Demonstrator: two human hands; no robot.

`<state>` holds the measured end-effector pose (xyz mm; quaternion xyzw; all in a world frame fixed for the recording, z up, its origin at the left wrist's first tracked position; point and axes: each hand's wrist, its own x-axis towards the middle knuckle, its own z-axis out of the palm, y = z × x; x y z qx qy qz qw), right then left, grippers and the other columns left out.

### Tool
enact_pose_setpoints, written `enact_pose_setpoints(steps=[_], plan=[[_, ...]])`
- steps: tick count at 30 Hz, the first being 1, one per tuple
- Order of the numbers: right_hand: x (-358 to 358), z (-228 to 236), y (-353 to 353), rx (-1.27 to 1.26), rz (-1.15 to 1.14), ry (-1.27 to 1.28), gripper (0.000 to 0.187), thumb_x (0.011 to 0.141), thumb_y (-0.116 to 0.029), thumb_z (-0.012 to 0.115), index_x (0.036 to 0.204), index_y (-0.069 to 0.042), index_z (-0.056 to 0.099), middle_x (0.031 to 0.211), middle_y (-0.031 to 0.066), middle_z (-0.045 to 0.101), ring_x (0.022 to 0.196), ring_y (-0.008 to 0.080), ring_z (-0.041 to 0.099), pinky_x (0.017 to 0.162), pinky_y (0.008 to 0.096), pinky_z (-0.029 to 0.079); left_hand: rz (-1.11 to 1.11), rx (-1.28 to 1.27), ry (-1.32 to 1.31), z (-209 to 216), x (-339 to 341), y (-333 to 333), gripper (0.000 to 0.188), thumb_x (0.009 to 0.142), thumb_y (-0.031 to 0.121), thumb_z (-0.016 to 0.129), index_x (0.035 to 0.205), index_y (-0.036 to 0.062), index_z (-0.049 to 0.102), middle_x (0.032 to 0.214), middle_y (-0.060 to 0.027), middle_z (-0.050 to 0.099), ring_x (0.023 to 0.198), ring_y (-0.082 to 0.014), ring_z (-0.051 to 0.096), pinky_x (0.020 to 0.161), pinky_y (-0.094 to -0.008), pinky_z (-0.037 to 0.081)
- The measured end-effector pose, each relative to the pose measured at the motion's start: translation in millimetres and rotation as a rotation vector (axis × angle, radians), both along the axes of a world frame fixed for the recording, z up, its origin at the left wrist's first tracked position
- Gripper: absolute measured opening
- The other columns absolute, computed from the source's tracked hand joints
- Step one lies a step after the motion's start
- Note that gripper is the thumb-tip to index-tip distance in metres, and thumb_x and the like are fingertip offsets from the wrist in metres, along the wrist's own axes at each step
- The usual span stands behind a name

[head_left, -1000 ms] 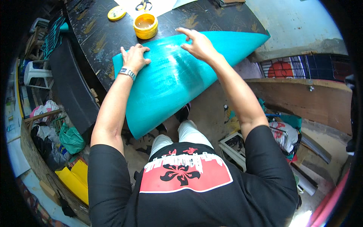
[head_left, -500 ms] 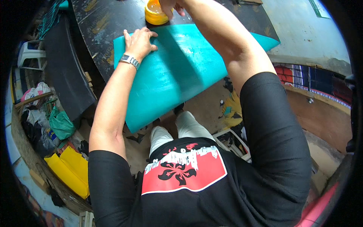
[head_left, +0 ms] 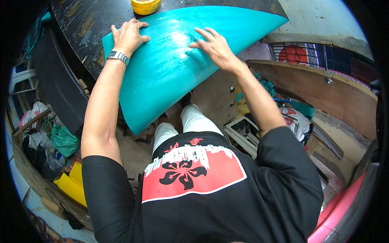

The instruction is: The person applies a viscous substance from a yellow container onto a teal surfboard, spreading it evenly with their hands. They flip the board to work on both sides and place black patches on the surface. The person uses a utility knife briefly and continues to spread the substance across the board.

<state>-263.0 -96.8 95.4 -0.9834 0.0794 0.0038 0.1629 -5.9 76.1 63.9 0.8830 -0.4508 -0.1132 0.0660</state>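
A large teal sheet [head_left: 162,83] lies over the dark table [head_left: 79,28], and its near part hangs past the edge toward my legs. Near the sheet's far left corner, my left hand [head_left: 129,37] rests flat with its fingers apart. My right hand [head_left: 216,47], slightly blurred, is over the right part of the sheet with fingers stretched out and nothing visible in them. Whether it touches the surface I cannot tell. A glossy, wet-looking patch shows between the hands. Just beyond the sheet stands a yellow tub [head_left: 146,7], partly cut off by the picture's top.
Black sheet material [head_left: 56,77] hangs to the left, by a white plastic stool [head_left: 24,79]. Bags, including a green one [head_left: 65,139], and yellow sheeting [head_left: 73,184] lie lower left. A wooden board [head_left: 312,79] and a pale plastic frame [head_left: 243,135] are to the right.
My right hand has come back from the yellow tub to over the teal sheet. The left hand stays on the sheet's far left part. The whole view has shifted.
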Motion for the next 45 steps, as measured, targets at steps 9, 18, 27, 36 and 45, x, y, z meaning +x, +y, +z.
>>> enact_pose_setpoints(steps=[9,18,27,36,45], plan=[[-66,-61,51,-0.343,-0.448,0.225,0.078,0.094,-0.071,0.031,0.157,-0.025,0.025,0.165,0.0063,0.013,0.152,0.0341,0.001,0.113,0.0709,0.000,-0.046,0.027,-0.041,-4,6,-2,0.050,0.074,0.040,0.082,0.122,0.0335,0.069,0.130,-0.0003,0.062,0.126,-0.0248,0.055,0.112,-0.0688,0.020],[-47,-40,130,-0.103,-0.289,0.108,0.066,0.094,-0.067,0.037,0.141,-0.024,0.055,0.162,0.0128,0.024,0.150,0.0386,0.009,0.111,0.0729,0.002,-0.049,0.072,0.002,-1,6,-3,0.053,0.075,0.041,0.081,0.125,0.0336,0.067,0.139,-0.0047,0.057,0.129,-0.0267,0.052,0.111,-0.0689,0.020],[-48,-43,103,-0.236,-0.269,0.107,0.065,0.094,-0.067,0.040,0.139,-0.022,0.055,0.158,0.0148,0.031,0.149,0.0380,0.017,0.112,0.0726,0.006,-0.049,0.055,-0.060,-4,6,0,0.050,0.076,0.042,0.080,0.124,0.0336,0.068,0.141,-0.0048,0.056,0.130,-0.0266,0.052,0.111,-0.0702,0.018],[-64,-29,-13,0.378,-0.810,-0.464,0.063,0.087,-0.031,0.072,0.141,-0.010,0.049,0.131,0.0203,0.059,0.121,0.0343,0.056,0.103,0.0467,0.043,0.007,0.024,-0.056,5,-1,5,0.050,0.073,0.042,0.082,0.118,0.0274,0.066,0.133,-0.0013,0.057,0.131,-0.0249,0.046,0.108,-0.0658,0.024],[-106,-36,-188,0.585,-1.353,-0.494,0.085,0.085,-0.001,0.063,0.156,-0.015,0.018,0.135,0.0220,0.052,0.113,0.0313,0.059,0.089,0.0485,0.053,0.099,0.100,0.019,5,10,-4,0.090,0.067,0.038,0.087,0.145,0.0226,0.045,0.152,-0.0036,0.042,0.142,-0.0245,0.038,0.113,-0.0703,0.015]])
